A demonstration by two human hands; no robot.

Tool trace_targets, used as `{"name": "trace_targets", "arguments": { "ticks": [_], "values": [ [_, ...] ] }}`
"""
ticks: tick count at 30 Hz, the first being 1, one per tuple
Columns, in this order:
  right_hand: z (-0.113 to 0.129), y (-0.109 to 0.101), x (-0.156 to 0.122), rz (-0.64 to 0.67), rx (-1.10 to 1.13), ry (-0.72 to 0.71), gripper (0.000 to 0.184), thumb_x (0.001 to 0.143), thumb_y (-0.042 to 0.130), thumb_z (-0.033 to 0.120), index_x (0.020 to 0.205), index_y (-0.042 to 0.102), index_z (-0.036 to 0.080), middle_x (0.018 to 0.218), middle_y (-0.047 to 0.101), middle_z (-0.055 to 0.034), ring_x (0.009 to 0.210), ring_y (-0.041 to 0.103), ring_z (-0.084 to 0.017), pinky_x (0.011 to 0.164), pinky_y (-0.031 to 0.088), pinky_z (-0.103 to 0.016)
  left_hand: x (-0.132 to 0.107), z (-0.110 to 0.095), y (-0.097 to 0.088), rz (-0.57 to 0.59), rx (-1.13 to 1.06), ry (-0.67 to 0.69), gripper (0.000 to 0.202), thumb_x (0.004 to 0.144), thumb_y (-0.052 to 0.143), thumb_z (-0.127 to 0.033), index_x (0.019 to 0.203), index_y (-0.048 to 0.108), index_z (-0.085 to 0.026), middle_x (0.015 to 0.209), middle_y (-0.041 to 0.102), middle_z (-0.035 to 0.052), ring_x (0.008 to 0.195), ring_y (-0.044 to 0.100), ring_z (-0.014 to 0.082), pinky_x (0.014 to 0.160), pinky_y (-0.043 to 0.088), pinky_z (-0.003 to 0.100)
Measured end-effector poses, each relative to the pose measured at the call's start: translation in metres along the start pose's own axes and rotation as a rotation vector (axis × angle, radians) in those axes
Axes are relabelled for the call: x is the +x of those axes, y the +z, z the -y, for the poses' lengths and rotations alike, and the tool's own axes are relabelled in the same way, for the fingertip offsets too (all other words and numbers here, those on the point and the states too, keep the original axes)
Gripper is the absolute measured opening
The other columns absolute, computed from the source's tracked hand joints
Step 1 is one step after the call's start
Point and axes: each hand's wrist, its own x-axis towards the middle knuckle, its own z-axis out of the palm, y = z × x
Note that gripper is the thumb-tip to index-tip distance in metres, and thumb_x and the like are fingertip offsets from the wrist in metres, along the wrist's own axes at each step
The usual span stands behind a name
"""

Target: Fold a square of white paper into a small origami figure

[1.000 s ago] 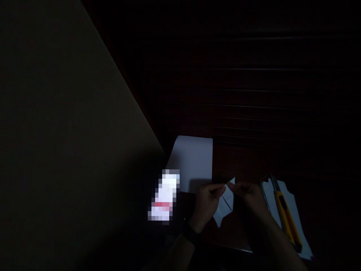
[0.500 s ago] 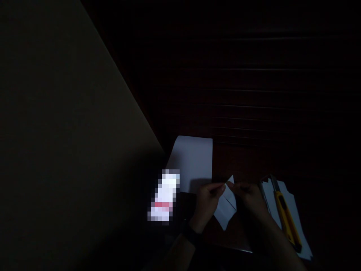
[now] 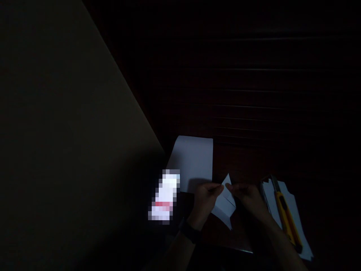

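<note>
Both hands hold a folded piece of white paper [image 3: 225,205] above the dark table. My left hand [image 3: 205,199], with a dark band on its wrist, pinches the paper's upper left edge between thumb and fingers. Opposite it, my right hand [image 3: 249,197] pinches the upper right edge, thumb on the paper. A pointed tip sticks up between the two hands, and a crease or flap edge crosses the middle. The lower part flares out to a corner pointing down. Dim light hides the finer folds.
A larger white sheet [image 3: 194,162] lies behind my left hand. Left of that hand glows a blurred-out bright screen [image 3: 165,195]. To the right, a yellow box cutter [image 3: 287,220] rests on a stack of white paper [image 3: 300,226]. A pale wall [image 3: 84,131] rises at the left.
The folded paper has turned slightly: its top tip moved left and its bottom corner swung right. My left hand shifted a little left with it. Everything else stays put.
</note>
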Motion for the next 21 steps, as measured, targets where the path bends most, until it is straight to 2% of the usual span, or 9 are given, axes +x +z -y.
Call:
{"name": "trace_targets", "arguments": {
  "ticks": [4,8,11,17,21],
  "values": [
    [-0.001,0.001,0.001,0.075,0.018,0.039,0.034,0.072,0.063,0.045,0.062,0.066,0.012,0.057,0.061,-0.0016,0.052,0.05,-0.013,0.051,0.036,-0.024,0.001,0.0,0.0,-0.045,-0.034,-0.034,0.028,0.072,0.063,-0.04,0.083,0.072,-0.015,0.079,0.071,0.0083,0.072,0.063,0.0216,0.06,0.046,0.028],
    [-0.005,0.0,0.002,0.05,0.053,0.075,0.037,0.072,0.062,0.046,0.062,0.066,0.011,0.058,0.062,-0.003,0.051,0.05,-0.014,0.05,0.036,-0.025,0.002,-0.001,-0.001,-0.056,-0.055,-0.057,0.028,0.069,0.066,-0.039,0.083,0.072,-0.015,0.08,0.071,0.0083,0.072,0.063,0.021,0.06,0.047,0.028],
    [-0.005,0.0,-0.001,0.067,0.015,0.035,0.036,0.073,0.062,0.046,0.061,0.066,0.012,0.055,0.059,-0.0012,0.05,0.047,-0.012,0.049,0.034,-0.024,0.001,-0.005,-0.005,-0.018,-0.076,-0.066,0.026,0.067,0.068,-0.039,0.078,0.071,-0.015,0.073,0.069,0.0059,0.066,0.061,0.0187,0.057,0.045,0.026],
    [0.001,0.007,-0.008,0.234,-0.09,-0.033,0.037,0.072,0.062,0.045,0.052,0.06,0.014,0.046,0.043,0.0056,0.044,0.032,-0.008,0.044,0.024,-0.023,-0.001,-0.014,-0.007,0.101,-0.198,-0.053,0.026,0.069,0.067,-0.038,0.069,0.07,-0.013,0.066,0.067,0.0036,0.062,0.059,0.0155,0.056,0.042,0.024],
    [0.005,0.012,-0.01,0.303,-0.062,-0.012,0.037,0.073,0.062,0.044,0.052,0.06,0.014,0.045,0.039,0.0062,0.045,0.029,-0.008,0.044,0.022,-0.022,-0.002,-0.016,-0.007,-0.013,-0.258,-0.109,0.025,0.07,0.065,-0.037,0.065,0.07,-0.012,0.062,0.066,0.0043,0.062,0.06,0.0167,0.059,0.043,0.025]
  ]
}}
